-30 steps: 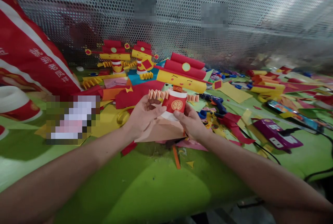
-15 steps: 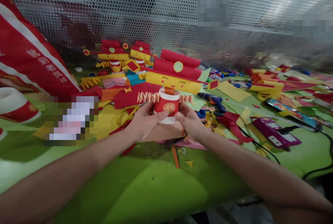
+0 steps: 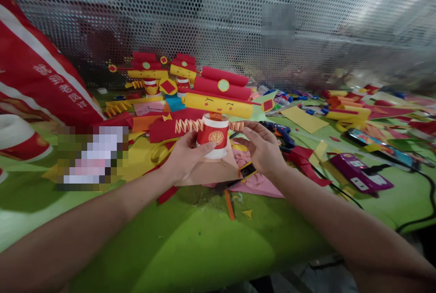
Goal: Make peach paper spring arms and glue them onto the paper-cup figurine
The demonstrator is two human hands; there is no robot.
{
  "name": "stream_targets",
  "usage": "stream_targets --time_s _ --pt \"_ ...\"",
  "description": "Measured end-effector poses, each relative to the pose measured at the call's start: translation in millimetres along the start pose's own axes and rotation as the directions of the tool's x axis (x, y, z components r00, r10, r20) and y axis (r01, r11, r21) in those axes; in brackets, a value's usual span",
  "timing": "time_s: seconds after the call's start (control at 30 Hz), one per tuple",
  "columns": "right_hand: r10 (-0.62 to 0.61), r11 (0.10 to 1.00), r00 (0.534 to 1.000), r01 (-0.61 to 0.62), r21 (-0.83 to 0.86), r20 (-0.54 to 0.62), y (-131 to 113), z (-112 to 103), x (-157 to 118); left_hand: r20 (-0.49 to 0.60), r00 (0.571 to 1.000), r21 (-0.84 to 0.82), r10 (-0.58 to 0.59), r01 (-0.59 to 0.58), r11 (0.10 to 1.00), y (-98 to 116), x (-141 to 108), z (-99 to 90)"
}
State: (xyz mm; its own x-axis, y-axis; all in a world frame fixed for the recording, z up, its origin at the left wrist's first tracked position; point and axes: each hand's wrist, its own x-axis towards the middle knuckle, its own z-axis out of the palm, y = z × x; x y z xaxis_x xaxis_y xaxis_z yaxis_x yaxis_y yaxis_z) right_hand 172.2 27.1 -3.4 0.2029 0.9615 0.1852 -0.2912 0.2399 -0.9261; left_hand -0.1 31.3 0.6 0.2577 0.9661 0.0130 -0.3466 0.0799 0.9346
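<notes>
A paper cup doll stands upright in front of me, its body a red and white paper cup (image 3: 213, 136) with a gold round emblem. On top sit a yellow paper face (image 3: 221, 106) and a red rolled-paper hat (image 3: 218, 88). My left hand (image 3: 187, 154) is closed round the cup's left side, thumb across its front. My right hand (image 3: 262, 145) is off the cup, its fingertips pinching the end of the folded paper arm (image 3: 236, 126) on the right. The other folded paper arm (image 3: 187, 126) sticks out to the left, above my left hand.
Two similar paper dolls (image 3: 148, 72) stand behind. A blue glue gun (image 3: 284, 133), paper scraps, a purple power strip (image 3: 361, 172) and a phone (image 3: 381, 147) lie to the right. At left are a red bag (image 3: 44, 66) and a paper cup (image 3: 25, 141). Perforated metal mesh (image 3: 218, 20) rises behind.
My right hand has left the cup and moved up and right to the folded paper arm. The doll has shifted slightly left, still in my left hand.
</notes>
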Motion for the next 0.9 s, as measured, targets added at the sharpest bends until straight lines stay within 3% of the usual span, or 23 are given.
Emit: stream_targets --time_s 0.9 --pt "0.007 1.0 1.0 -0.007 -0.005 -0.009 0.2 -0.3 0.1 0.015 1.0 0.037 0.017 -0.018 0.999 -1.2 0.7 -3.2"
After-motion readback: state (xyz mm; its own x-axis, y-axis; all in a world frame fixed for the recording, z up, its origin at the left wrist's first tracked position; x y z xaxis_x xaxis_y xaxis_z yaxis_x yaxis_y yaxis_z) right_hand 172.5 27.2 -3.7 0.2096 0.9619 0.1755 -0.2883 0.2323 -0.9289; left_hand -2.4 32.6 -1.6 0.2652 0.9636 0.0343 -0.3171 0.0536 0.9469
